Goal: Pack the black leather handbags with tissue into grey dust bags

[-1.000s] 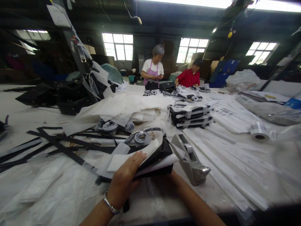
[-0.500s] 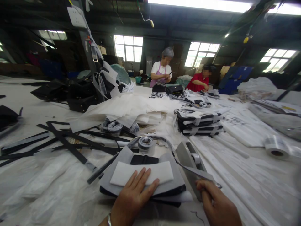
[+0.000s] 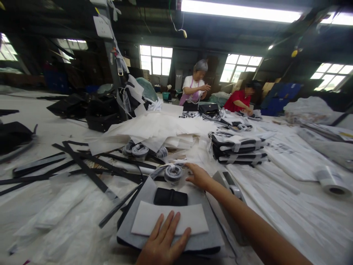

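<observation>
place: bag workshop | broad worktable (image 3: 55, 134) | black bags (image 3: 102, 114) | sheet pile (image 3: 154, 127) | tape dispenser (image 3: 221, 177) | aproned co-worker (image 3: 190, 92) | tube light (image 3: 242, 10)

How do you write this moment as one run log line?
left hand: flat on white padding sheet | right hand: at coiled wrapped strap, contact unclear | tape dispenser: partly hidden | stacked black bundles: farther back
</observation>
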Motion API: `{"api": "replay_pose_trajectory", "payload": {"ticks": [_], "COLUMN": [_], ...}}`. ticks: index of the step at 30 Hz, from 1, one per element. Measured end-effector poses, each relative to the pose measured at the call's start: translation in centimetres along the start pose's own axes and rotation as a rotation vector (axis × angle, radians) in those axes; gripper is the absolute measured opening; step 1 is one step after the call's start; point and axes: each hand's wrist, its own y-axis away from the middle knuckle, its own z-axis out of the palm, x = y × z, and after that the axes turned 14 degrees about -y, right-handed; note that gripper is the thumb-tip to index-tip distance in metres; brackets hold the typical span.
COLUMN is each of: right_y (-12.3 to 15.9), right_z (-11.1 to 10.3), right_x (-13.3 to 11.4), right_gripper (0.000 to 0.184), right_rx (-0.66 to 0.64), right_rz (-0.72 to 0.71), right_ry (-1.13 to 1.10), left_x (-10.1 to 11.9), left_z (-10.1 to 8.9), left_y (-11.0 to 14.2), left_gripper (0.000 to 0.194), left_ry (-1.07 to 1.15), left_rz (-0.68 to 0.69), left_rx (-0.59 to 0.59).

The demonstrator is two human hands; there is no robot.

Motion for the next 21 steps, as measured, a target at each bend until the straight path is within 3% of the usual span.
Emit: {"api": "replay_pose_trajectory", "payload": {"ticks": [4, 9, 16, 21], "right_y": [-0.9, 0.9, 4.2, 7.3], "right_z": [-0.2, -2.6, -3.5, -3.7], "right_x": [1.6, 1.5, -1.1, -4.0], "right_gripper": [0.025, 0.022, 0.034, 0.028], "right_rx": [-0.041, -0.015, 0.038, -0.001], "right_rz": [0.065, 0.102, 0.117, 0.072], "right_ry": [-0.054, -0.252, -0.609, -0.622], "left_x": [0.1, 0.1, 0.8, 1.3], "left_z": [0.3, 0.2, 0.5, 0.8], "left_y": [0.2, 0.1, 0.4, 0.5], "left_gripper": [0.037, 0.037, 0.038, 0.037], "left_ry": [-0.018, -0.005, 0.015, 0.035], "left_rz": [-0.005, -0.014, -0.040, -0.090], "left_rx": [0.011, 0.005, 0.002, 0.018]}}
